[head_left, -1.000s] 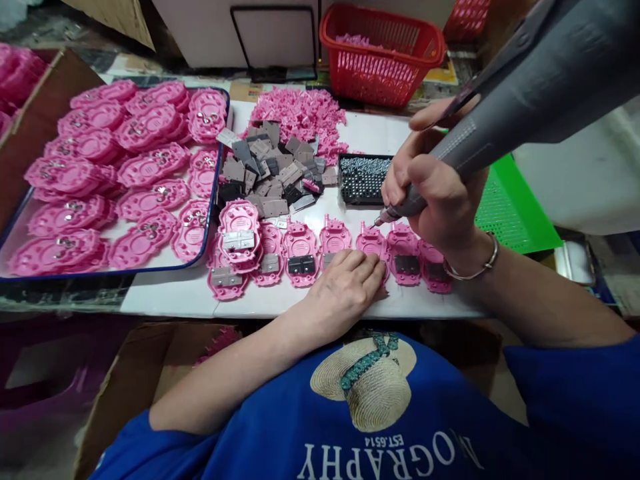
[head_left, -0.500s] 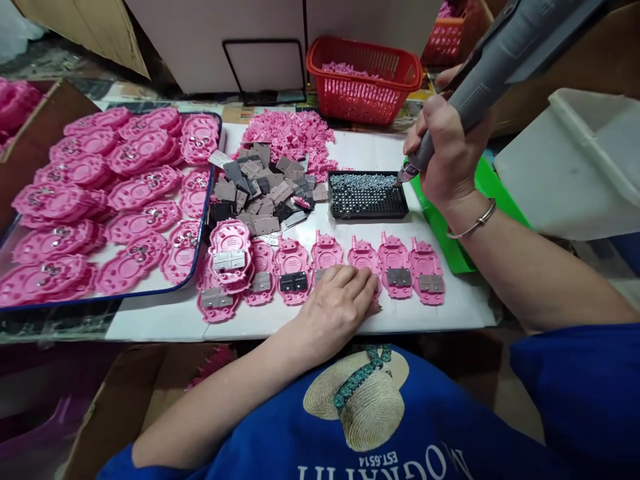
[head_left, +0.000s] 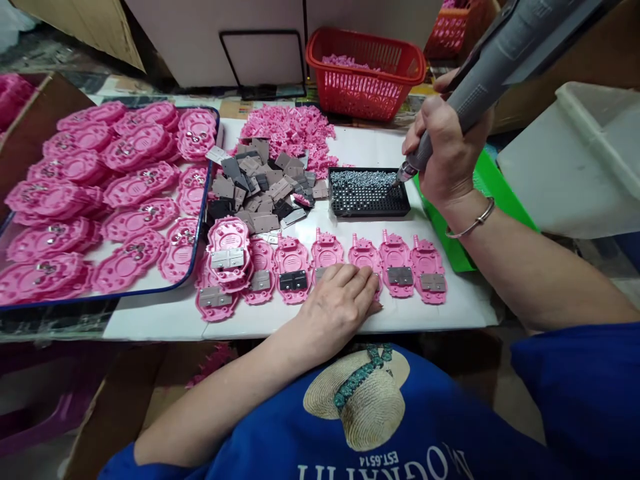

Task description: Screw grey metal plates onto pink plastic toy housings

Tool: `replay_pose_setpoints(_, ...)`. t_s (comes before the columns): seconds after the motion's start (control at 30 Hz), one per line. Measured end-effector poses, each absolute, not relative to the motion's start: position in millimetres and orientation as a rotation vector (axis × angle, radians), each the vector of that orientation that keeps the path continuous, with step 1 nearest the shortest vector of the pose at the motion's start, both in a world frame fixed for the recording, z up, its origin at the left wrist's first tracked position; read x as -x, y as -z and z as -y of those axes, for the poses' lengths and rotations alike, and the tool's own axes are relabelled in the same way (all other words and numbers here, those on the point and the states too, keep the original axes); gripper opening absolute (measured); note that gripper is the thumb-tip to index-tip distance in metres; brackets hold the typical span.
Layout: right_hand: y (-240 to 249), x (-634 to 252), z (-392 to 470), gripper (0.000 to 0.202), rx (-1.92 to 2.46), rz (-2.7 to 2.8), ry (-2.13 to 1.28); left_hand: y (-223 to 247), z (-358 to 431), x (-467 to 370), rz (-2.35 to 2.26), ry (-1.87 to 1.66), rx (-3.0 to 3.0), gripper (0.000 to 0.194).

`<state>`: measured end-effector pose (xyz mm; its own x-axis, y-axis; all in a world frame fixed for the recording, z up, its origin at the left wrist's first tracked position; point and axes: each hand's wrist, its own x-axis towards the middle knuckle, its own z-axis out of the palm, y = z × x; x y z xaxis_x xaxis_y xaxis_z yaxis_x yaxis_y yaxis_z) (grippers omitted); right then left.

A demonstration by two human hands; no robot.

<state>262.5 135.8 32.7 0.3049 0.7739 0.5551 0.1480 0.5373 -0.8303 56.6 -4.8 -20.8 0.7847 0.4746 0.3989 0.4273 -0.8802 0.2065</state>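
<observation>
1. Right hand, seen in the head view, my only one: its fingers wrap firmly around a long grey plastic power screwdriver, held slanting down over the work.

2. I see its metal nose at the right side of a black rectangular plastic screw tray, among small silver metal screws. I judge the step in hand to be picking up a screw; the bit is too small for me to tell whether one is on it.

3. Left hand lies palm down, fingers bent over the lower part of a pink oval plastic shell on the white tabletop. I cannot tell whether it pinches or merely presses, and the fingers hide whatever sits beneath.

4. That shell stands in a row, just beside another pink shell bearing a grey rectangular plate.

5. As I judge it, the next move calls for a seated screw, a steady lift and a shell kept from sliding.
</observation>
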Motion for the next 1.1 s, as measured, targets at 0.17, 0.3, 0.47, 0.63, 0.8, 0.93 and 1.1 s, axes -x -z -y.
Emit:
replay_pose_setpoints(0.17,-28,-264,-138,0.036,0.937,1.194,-0.491,19,4,-57,-0.736,-0.65,-2.871,0.027)
replay_pose_setpoints(0.3,-28,-266,-142,0.036,0.872,1.172,-0.513,21,5,-57,-0.73,-0.651,-2.86,0.029)
replay_pose_setpoints(0.47,-48,-258,-128,0.034,0.819,1.179,-0.526,20,4,-57,-0.718,-0.643,-2.84,0.029)
replay_pose_setpoints(0.63,-64,-230,-83,0.027,0.732,1.223,-0.629,17,4,-56,-0.719,-0.623,-2.842,0.032)
replay_pose_setpoints(0.8,-52,-217,-55,0.035,0.769,1.298,-0.813,19,3,-56,-0.716,-0.632,-2.865,0.033)
replay_pose_setpoints(0.93,-39,-219,-55,0.033,0.721,1.302,-0.834,19,3,-57,-0.713,-0.62,-2.868,0.034)
replay_pose_setpoints(1.1,-36,-219,-56,0.035,0.717,1.32,-0.862,18,4,-57,-0.71,-0.619,-2.866,0.034)
